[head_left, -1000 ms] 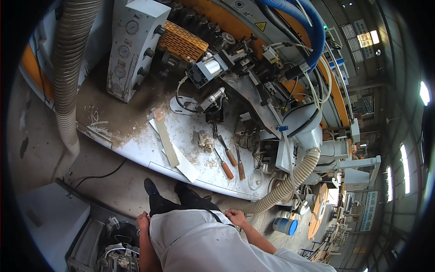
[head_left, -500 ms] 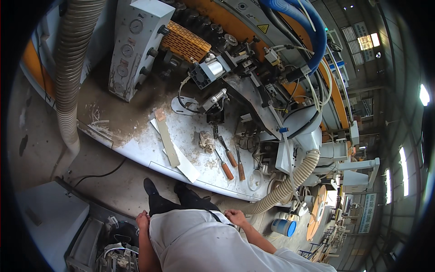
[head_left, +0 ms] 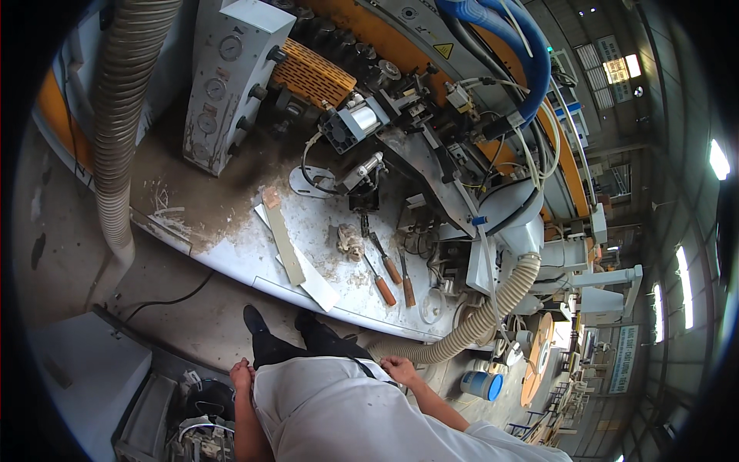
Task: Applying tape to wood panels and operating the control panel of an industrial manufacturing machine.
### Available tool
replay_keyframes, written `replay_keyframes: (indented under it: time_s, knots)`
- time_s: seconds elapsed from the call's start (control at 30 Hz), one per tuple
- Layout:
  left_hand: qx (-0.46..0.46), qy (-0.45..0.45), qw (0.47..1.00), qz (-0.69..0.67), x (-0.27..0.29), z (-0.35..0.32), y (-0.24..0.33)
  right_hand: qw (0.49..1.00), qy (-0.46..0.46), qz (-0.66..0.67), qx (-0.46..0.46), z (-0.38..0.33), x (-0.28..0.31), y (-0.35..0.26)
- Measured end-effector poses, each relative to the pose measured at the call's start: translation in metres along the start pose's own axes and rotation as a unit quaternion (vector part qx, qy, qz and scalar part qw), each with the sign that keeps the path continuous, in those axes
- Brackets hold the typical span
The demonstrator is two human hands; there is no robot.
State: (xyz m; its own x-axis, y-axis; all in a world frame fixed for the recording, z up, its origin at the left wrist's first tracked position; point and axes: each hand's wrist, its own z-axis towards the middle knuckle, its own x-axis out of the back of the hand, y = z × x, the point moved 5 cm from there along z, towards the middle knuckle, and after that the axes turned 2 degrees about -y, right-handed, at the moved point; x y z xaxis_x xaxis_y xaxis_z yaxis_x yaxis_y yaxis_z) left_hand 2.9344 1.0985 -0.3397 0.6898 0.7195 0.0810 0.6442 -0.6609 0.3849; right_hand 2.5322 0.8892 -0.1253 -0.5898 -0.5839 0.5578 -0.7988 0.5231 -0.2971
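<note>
I stand in front of a large woodworking machine and look down at my white shirt and black shoes. My left hand hangs at my hip with the fingers loosely curled and holds nothing. My right hand rests at my waist, fingers bent, also with nothing in it. On the dusty white machine table ahead lie three wooden-handled tools, a crumpled rag and a long flat strip. Both hands are well short of the table.
A ribbed grey hose drops at the left and a beige one curves at the right. A grey gauge panel, an orange grille and blue hoses stand behind. A blue-lidded bucket sits on the floor.
The view has shifted slightly as my head moved. Both hands stay at my sides.
</note>
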Motion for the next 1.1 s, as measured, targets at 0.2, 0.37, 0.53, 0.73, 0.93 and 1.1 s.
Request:
replay_keyframes:
  time_s: [0.2,0.37,0.53,0.73,0.93,1.1]
  knots:
    - [-0.002,-0.001,1.0,0.001,0.004,0.007,-0.008,0.998,0.004,-0.037,0.044,0.003,-0.003,0.005]
    - [0.005,0.001,1.0,-0.002,0.006,0.007,-0.009,0.998,0.013,-0.034,0.042,0.0,-0.005,0.009]
    - [0.005,-0.001,1.0,-0.005,0.01,0.013,-0.016,1.0,0.01,-0.02,0.011,-0.003,-0.01,0.012]
    - [0.025,-0.018,0.999,0.012,0.012,0.013,-0.013,0.998,0.006,0.06,-0.012,-0.01,-0.02,0.032]
    - [0.036,-0.013,0.998,0.041,0.014,0.007,0.004,0.994,0.014,0.109,-0.016,-0.023,-0.03,0.067]
    - [-0.004,-0.027,0.991,0.129,0.009,0.015,0.022,0.961,0.021,0.262,-0.087,-0.035,-0.055,0.128]
